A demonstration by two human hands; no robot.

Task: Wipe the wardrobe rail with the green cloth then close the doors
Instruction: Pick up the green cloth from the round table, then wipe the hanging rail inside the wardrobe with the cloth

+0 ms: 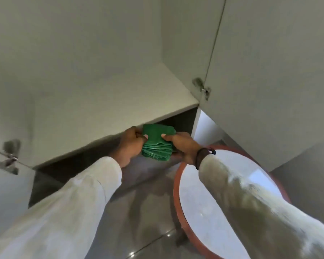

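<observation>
A folded green cloth (156, 143) is held between both hands, in front of the lower edge of the open white wardrobe. My left hand (129, 146) grips its left side and my right hand (183, 146) grips its right side. The wardrobe's bottom shelf (108, 113) lies just behind the hands. The right door (269, 71) stands open on a metal hinge (202, 87). Another hinge (9, 156) shows at the left, on the left door. No rail appears in this view.
A round table (213, 212) with a white top and red-brown rim stands on the floor at the lower right, under my right forearm. Glossy grey floor tiles (138, 212) lie below. A dark gap runs under the wardrobe shelf.
</observation>
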